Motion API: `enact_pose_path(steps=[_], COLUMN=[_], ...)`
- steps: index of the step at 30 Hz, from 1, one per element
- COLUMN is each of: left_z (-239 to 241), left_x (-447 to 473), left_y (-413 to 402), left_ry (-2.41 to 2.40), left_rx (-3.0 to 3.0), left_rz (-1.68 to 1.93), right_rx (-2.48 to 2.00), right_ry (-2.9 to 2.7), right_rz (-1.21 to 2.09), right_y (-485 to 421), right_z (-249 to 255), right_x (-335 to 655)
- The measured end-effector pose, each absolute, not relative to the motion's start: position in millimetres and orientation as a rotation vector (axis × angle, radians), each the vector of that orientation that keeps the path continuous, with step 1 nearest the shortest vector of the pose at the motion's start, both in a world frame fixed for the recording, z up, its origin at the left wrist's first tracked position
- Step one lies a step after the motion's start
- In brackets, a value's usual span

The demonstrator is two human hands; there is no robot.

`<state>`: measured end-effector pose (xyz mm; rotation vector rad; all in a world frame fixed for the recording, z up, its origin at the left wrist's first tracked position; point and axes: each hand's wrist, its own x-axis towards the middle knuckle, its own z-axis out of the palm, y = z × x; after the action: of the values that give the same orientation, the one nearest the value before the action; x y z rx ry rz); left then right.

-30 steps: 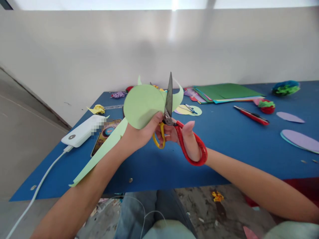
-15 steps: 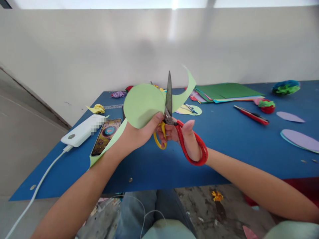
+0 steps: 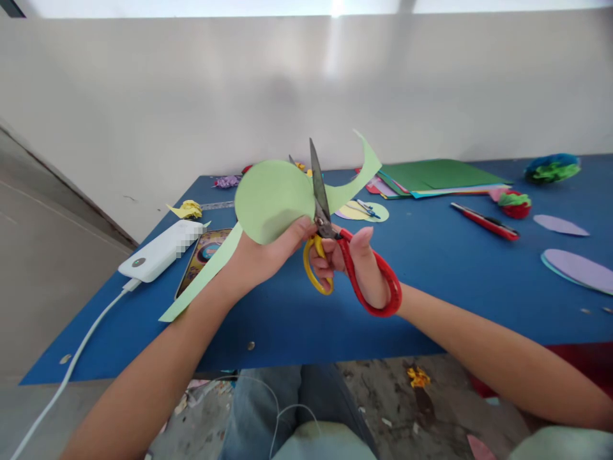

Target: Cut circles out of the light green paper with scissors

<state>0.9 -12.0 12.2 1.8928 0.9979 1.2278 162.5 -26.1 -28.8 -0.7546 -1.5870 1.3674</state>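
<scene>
My left hand pinches a light green paper disc above the blue table, thumb on its lower right edge. A long green offcut strip trails down past my left wrist, and a curved green offcut curls up to the right of the blades. My right hand grips scissors with one red and one yellow handle, fingers through the loops. The blades point up and are spread at the disc's right edge.
A white power bank with a cable and a phone lie at the left. A stack of coloured paper, a red utility knife, purple paper ovals, a yellow disc and crumpled paper flowers lie to the right and back.
The scissor blades tilted left and opened wider. The curved offcut on the right rose and lengthened. The trailing strip shifted by my left wrist. The disc turned slightly in my left hand.
</scene>
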Motion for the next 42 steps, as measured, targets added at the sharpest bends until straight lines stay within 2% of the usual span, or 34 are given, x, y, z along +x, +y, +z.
enact_pose_path(steps=[4, 10, 22, 42], left_z=[9, 5, -2, 5], left_x=[4, 10, 15, 15], left_y=[-14, -13, -13, -14], left_ry=[1.022, 1.102, 1.078, 1.028], left_rx=[1.788, 1.588, 1.533, 1.579], left_rz=[1.316, 1.525, 1.535, 1.412], right_rx=[-0.573, -0.571, -0.597, -0.694], right_ry=[-1.489, -1.608, -1.721, -1.721], right_rz=[1.547, 1.393, 1.33, 1.312], right_y=[-24, -29, -22, -23], right_z=[-34, -37, -49, -40], right_x=[162, 160, 166, 163])
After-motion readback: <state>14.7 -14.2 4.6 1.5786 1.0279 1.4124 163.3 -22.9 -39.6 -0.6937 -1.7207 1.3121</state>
